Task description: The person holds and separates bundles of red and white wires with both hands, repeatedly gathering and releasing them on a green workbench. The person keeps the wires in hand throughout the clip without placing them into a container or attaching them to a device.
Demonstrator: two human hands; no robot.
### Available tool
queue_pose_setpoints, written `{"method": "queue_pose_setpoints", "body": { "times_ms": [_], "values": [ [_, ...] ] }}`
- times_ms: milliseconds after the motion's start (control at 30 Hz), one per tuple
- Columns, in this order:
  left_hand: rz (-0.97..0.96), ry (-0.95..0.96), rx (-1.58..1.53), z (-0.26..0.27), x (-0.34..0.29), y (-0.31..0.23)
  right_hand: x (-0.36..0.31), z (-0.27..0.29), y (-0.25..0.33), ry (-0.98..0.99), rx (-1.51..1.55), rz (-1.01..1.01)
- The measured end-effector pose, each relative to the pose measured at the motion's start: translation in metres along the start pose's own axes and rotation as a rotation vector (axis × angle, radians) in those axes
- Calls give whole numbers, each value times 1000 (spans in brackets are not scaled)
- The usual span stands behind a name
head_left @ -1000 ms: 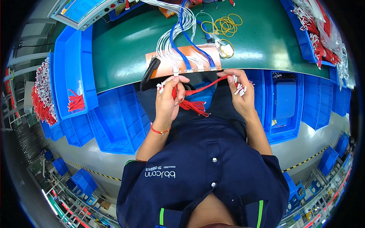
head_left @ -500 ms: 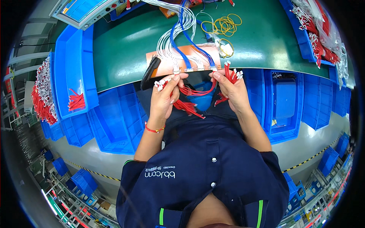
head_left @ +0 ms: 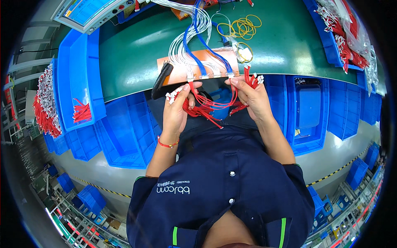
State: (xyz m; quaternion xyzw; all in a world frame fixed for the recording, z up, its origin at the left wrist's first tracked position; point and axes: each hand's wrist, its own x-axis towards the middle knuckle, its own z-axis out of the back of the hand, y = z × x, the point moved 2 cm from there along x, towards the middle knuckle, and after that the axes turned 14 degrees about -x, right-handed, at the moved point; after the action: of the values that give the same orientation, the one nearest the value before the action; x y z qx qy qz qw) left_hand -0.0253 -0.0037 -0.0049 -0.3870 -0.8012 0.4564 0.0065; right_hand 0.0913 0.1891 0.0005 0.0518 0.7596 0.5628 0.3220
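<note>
At the front edge of an orange board [head_left: 163, 64], small connectors sit where white wires [head_left: 179, 46] and blue cables [head_left: 219, 57] end. A red wire harness [head_left: 216, 106] sags between my hands, its two ends up at these connectors; whether both are fully seated is too small to tell. My left hand [head_left: 175, 112] is closed on a bunch of red harnesses, their white plugs [head_left: 171, 97] showing beside the thumb. My right hand [head_left: 257, 103] is likewise closed round a second bunch, with white plugs [head_left: 258, 80] above the fingers. Each thumb and forefinger is near a harness end.
A black strip [head_left: 162, 79] lies at the board's left edge. Yellow rings [head_left: 247, 29] rest on the green table [head_left: 285, 49]. Blue bins [head_left: 77, 51] with red harnesses flank it. A tester with a screen [head_left: 89, 10] stands at the far left. Further blue bins [head_left: 308, 111] sit below.
The harness between my hands now hangs lower and more openly, its left end up at the board edge. My left fingers have shifted slightly down from the connector. My right hand has barely moved.
</note>
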Motion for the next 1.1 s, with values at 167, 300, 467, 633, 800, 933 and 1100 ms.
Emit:
{"method": "queue_pose_setpoints", "body": {
  "times_ms": [167,300,467,633,800,933,1100],
  "values": [
    [11,-9,-1,1,0,3,1,0,-5,-4,51,-20],
    [-23,-74,-19,-14,1,1,-1,-8,-8,-55,140,7],
    [-28,18,-76,-13,7,4,-1,-10,-11,-25,189,-1],
    [18,56,-153,-13,5,3,4,7,-6,130,32,13],
    [95,33,-149,-17,4,-3,-7,7,-5,129,-55,29],
    [113,51,-130,-21,7,0,-5,0,-5,155,37,-33],
    [124,70,-152,-18,8,4,4,-3,-9,183,107,-25]
  ]
}}
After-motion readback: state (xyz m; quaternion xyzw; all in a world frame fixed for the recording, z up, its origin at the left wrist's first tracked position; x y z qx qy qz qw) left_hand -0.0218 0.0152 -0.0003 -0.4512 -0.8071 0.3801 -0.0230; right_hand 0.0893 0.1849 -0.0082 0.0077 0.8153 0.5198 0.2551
